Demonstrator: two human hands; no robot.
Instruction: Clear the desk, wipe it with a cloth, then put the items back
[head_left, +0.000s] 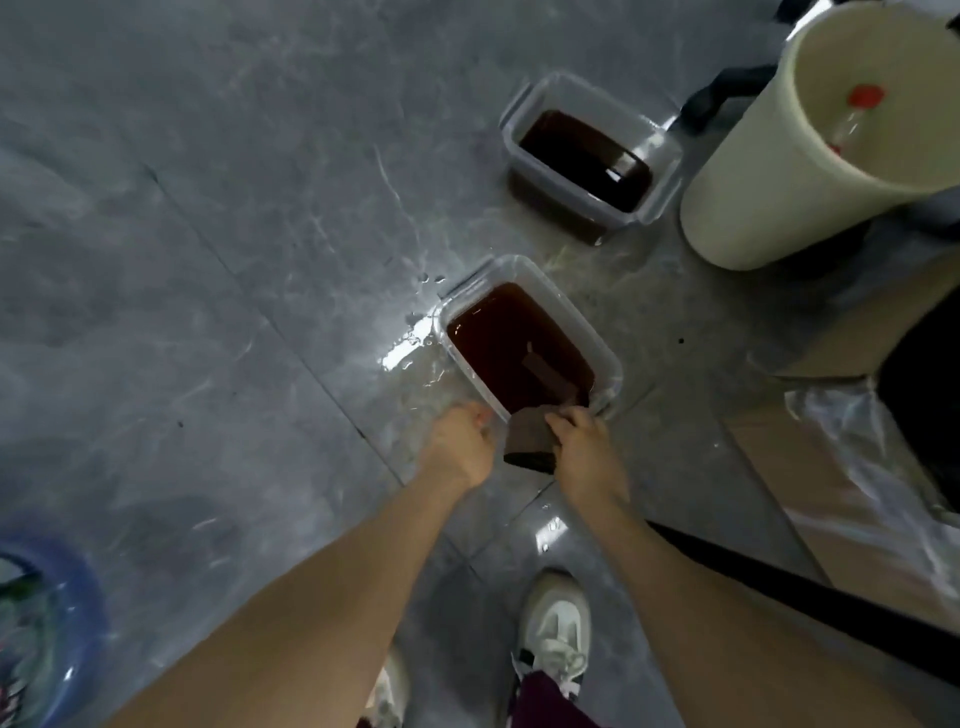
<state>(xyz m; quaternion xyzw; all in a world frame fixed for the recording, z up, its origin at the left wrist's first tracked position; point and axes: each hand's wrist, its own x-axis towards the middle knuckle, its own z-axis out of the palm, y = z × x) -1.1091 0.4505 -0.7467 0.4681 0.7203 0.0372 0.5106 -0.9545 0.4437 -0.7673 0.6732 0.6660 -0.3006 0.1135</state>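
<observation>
Over a grey tiled floor, the person's right hand (584, 441) grips a dark, wet cloth (532, 441) at the near rim of a clear tub (608, 358) of brown water. The left hand (460, 441) curls at that rim, though what it grips cannot be told. No desk shows; judging by this, the cloth is being wetted or rinsed, with wiping progress unknowable.

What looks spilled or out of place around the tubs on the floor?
Clear liquid is puddled on the grey floor along the near tub's left rim, with droplets beyond. Both tubs hold dark brown liquid; the far tub looks dry around it.
</observation>
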